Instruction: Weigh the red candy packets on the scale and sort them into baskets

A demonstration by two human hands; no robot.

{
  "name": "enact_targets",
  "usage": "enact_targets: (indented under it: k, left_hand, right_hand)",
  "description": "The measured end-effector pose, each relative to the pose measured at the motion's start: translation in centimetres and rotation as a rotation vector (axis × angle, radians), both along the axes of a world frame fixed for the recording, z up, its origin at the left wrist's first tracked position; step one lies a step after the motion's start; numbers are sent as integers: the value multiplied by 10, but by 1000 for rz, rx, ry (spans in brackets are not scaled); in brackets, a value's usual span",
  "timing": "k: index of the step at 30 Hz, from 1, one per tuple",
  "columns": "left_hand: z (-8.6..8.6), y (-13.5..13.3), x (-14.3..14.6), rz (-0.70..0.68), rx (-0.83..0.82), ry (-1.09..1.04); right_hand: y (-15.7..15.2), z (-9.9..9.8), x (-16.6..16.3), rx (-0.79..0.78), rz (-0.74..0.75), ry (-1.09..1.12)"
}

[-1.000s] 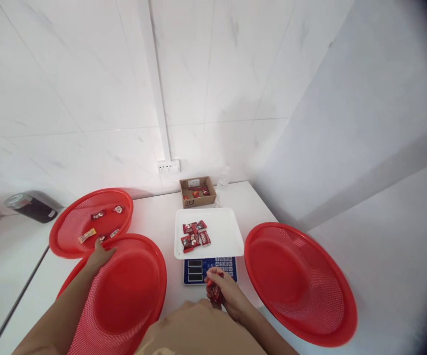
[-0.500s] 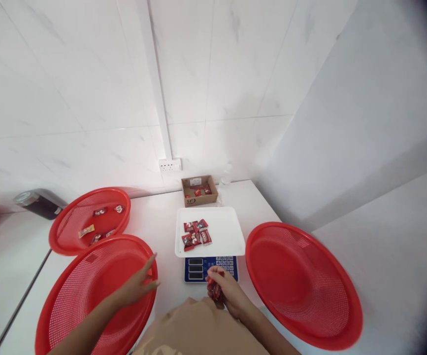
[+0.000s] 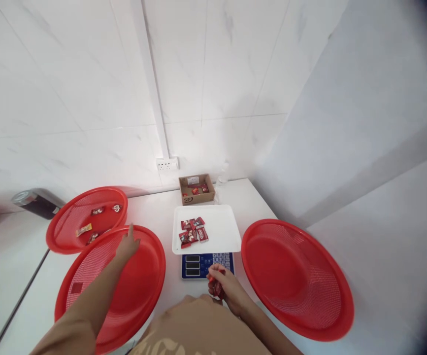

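My right hand (image 3: 230,285) is closed around several red-wrapped candies (image 3: 218,290), just in front of the blue scale's keypad (image 3: 206,265). My left hand (image 3: 127,246) reaches over the far rim of the near left red basket (image 3: 159,256), index finger stretched out and thumb apart, with nothing visible in it. Its fingertip points toward the far left red basket (image 3: 61,222), where a yellow-wrapped candy (image 3: 83,230) and several dark red wrapped candies (image 3: 97,211) lie. On the scale's white tray (image 3: 222,229), several red candy packets (image 3: 193,231) are grouped at the left.
A cardboard box (image 3: 198,198) with some red candies stands behind the tray, near a clear plastic bottle (image 3: 222,175). Another red basket (image 3: 279,271) sits to the right. A dark cylinder (image 3: 36,203) lies at the far left, below the wall socket (image 3: 167,163).
My left hand has moved away from me and leftward, toward the far left basket. The near left basket has shifted right. My right hand stays by the scale with its candies.
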State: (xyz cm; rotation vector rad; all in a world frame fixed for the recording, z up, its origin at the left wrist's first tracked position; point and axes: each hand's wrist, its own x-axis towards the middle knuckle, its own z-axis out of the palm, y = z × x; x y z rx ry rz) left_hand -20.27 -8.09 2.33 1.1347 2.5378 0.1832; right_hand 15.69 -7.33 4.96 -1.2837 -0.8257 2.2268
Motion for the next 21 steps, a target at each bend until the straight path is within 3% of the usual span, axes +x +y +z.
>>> enact_targets:
  k: [3, 6, 7, 9, 11, 13, 16, 21]
  left_hand:
    - [5, 4, -3, 41, 87, 31]
    - [7, 12, 21, -43, 191, 90]
    - [6, 17, 34, -108, 215, 101]
    - [1, 27, 65, -367, 253, 95]
    - [-6, 37, 95, -609, 182, 39]
    - [-13, 46, 120, -737, 119, 32]
    - [-19, 55, 142, -782, 95, 53]
    - [-22, 67, 148, -801, 65, 28]
  right_hand:
    - [-1, -2, 4, 11, -23, 8]
    - [-3, -8, 4, 13, -31, 12]
    - [-4, -10, 4, 13, -34, 14]
    - [-5, -12, 2, 14, -34, 12]
    - [-6, -12, 1, 20, -24, -4]
    - [-5, -9, 0, 28, -17, -20]
    - [-3, -4, 2, 20, -26, -31]
    - [-1, -2, 5, -11, -43, -24]
